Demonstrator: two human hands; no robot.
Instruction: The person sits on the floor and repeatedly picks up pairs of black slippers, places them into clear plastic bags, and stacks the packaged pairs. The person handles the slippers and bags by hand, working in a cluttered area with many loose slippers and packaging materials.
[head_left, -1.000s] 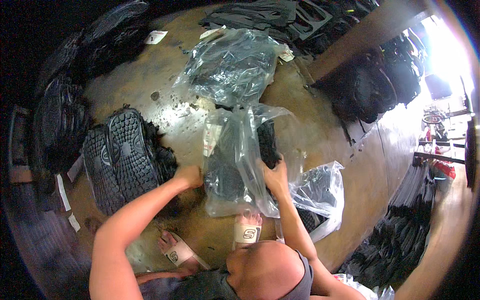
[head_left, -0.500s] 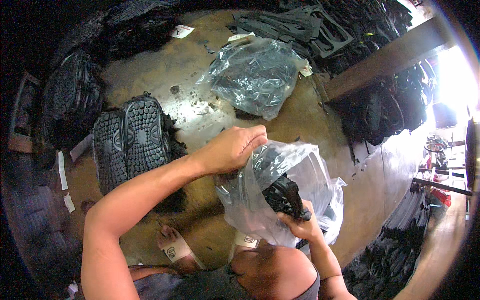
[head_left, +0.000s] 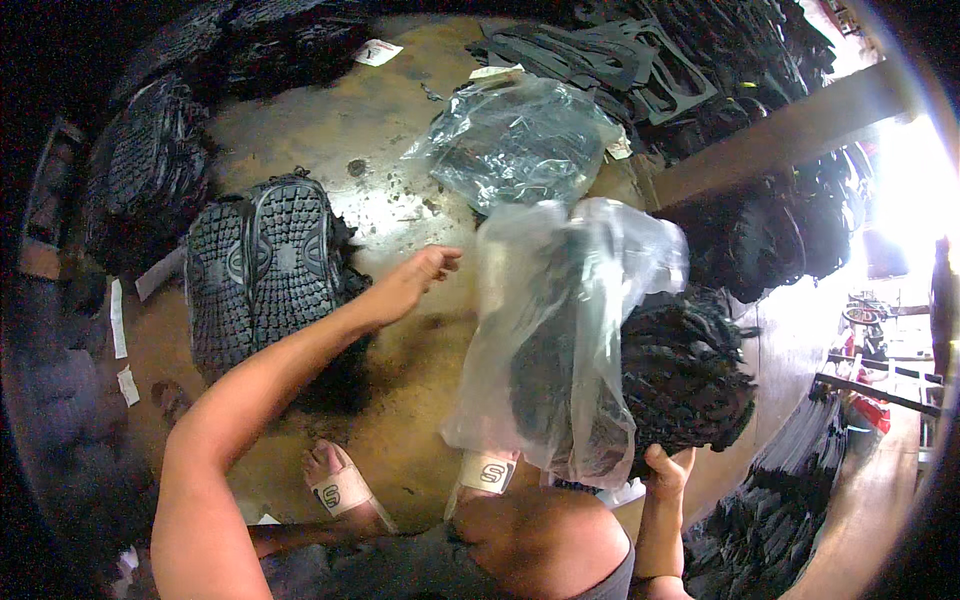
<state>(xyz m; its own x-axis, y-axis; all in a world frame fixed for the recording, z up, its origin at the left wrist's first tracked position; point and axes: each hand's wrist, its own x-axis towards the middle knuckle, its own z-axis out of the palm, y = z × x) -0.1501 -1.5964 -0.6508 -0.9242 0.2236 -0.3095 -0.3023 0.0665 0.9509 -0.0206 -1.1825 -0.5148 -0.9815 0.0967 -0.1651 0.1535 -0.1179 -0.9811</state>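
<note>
My left hand (head_left: 425, 268) is in the air left of a clear plastic bag (head_left: 540, 320), its fingers loosely bent and holding nothing. The bag is crumpled and partly draped beside and over a thick stack of black rubber pieces (head_left: 685, 370); whether any are inside is unclear. My right hand (head_left: 668, 462) grips that stack at its lower edge. To the left lies a pile of black patterned rubber soles (head_left: 282, 275) on the brown floor (head_left: 400, 390). Beyond the bag, another bagged bundle (head_left: 515, 140) rests on the floor.
Further stacks of black soles line the left (head_left: 145, 170) and upper right (head_left: 760, 230). Flat black cut-out sheets (head_left: 590, 50) lie at the back. A wooden beam (head_left: 780, 130) crosses at right. Dark strips (head_left: 770, 510) pile at lower right. My sandalled feet (head_left: 340, 485) show below.
My left hand has let go of the bag and moved left. My right hand has moved right and down with the black stack, now more exposed at the bag's right.
</note>
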